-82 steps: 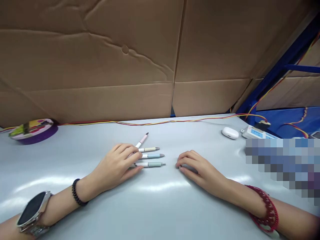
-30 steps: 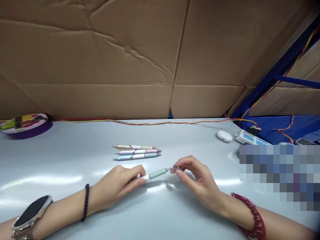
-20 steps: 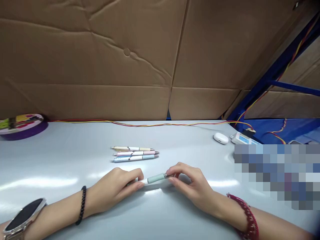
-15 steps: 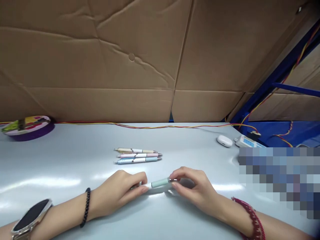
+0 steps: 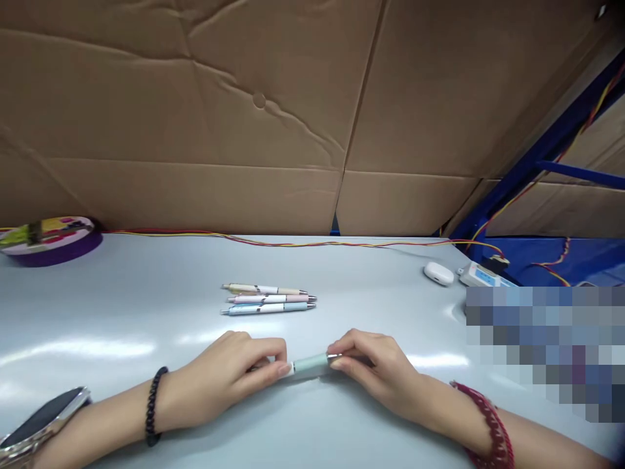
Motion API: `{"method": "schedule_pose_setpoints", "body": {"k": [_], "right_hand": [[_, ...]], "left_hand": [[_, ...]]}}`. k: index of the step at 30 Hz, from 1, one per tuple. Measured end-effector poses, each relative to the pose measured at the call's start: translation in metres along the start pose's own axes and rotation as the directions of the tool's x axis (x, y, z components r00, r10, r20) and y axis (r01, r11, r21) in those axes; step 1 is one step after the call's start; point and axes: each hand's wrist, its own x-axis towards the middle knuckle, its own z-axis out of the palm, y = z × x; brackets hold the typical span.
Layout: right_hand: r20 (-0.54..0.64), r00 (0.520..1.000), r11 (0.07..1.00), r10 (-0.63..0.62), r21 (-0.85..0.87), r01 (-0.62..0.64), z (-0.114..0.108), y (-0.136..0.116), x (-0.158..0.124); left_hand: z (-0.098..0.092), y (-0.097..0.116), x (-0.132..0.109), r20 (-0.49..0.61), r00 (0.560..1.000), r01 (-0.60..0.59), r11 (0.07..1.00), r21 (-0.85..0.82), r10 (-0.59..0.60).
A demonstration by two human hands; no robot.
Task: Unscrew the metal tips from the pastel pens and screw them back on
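Note:
A pale green and white pen (image 5: 311,363) is held level between my two hands, just above the tabletop. My left hand (image 5: 234,371) pinches its white barrel between thumb and curled fingers, which hide that end. At the other end, the thumb and fingertips of my right hand (image 5: 378,368) close on the silver tip. Beyond my hands lie three similar pens side by side: a cream one (image 5: 266,290), a pink one (image 5: 273,299) and a blue one (image 5: 268,309), all with their silver tips pointing right.
A round purple box (image 5: 53,251) sits at the back left. Red and yellow wires (image 5: 273,245) run along the table's rear edge below a cardboard wall (image 5: 219,117). At the right are a white earbud case (image 5: 438,273), a power strip (image 5: 481,275) and a blue metal frame (image 5: 508,166).
My right fingers have closed further around the pen's silver tip, and my left grip sits slightly nearer the green part. The camera view has shifted a little; the three lying pens stay put.

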Motion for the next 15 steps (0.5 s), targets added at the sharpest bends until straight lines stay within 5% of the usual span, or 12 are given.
{"method": "schedule_pose_setpoints", "body": {"k": [9,15], "right_hand": [[0.025,0.994,0.99,-0.107,-0.089,0.109,-0.0035,-0.0018,-0.0043],[0.022,0.997,0.994,-0.067,-0.08,0.069,-0.0068,-0.002,-0.0018]], "left_hand": [[-0.0054,-0.001,0.001,0.042,0.998,-0.044,0.999,-0.029,0.046],[-0.0031,-0.0018,0.0007,0.023,0.999,-0.026,0.999,-0.026,0.026]]}}
